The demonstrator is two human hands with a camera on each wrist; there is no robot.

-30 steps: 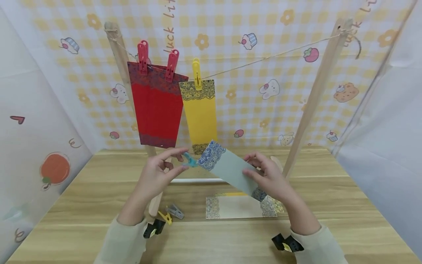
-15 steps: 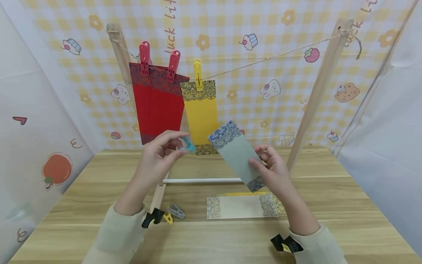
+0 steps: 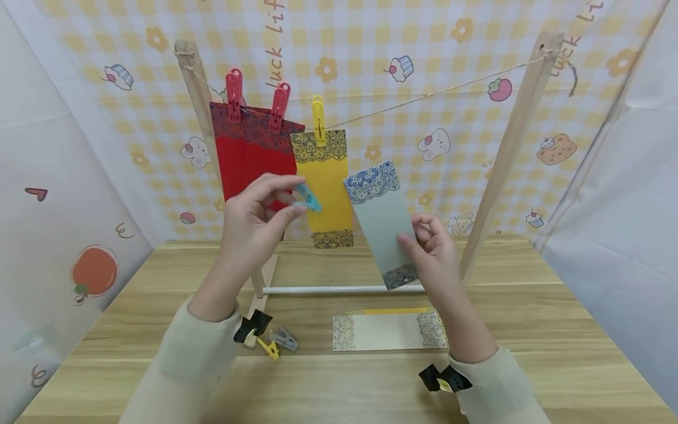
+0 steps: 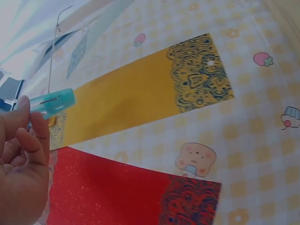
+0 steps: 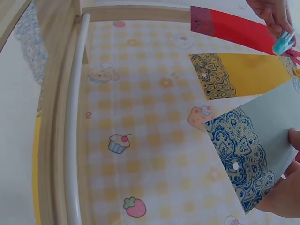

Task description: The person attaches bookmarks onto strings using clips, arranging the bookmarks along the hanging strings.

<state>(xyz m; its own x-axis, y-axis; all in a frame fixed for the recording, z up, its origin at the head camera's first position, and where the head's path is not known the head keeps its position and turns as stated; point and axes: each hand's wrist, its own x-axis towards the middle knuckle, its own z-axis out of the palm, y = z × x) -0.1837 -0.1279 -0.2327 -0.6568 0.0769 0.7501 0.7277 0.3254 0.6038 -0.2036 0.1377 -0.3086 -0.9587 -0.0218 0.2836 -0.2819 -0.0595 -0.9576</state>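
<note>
- Below a thin beige twine line (image 3: 424, 96), right of centre in my head view, a pale grey-green rectangular paper card (image 3: 378, 221) with blue lace-patterned ends is held up in the air
- Its long axis runs mostly up and down, the upper end leaning left, towards a narrow yellow rectangular card (image 3: 332, 188) that hangs just beside it
- At its lower right edge I see the right hand (image 3: 438, 259) gripping it, thumb on the face turned to me; from that grip the pale card reaches up and to the left
- Left of the pale card, the left hand (image 3: 254, 215) pinches a translucent turquoise plastic clothespin (image 3: 309, 199) between thumb and fingers, its far end pointing right and slightly down, apart from the pale card
- What I judge to matter most is the gap above: the pale card's upper edge lies beneath the twine, not touching it, with the turquoise clothespin a little lower than that edge; the depth of this gap I cannot tell
- Of the two, the right hand is nearer the pale card; the left is nearer the yellow card and partly covers a wide red rectangular card (image 3: 243, 159) hanging behind it
</note>
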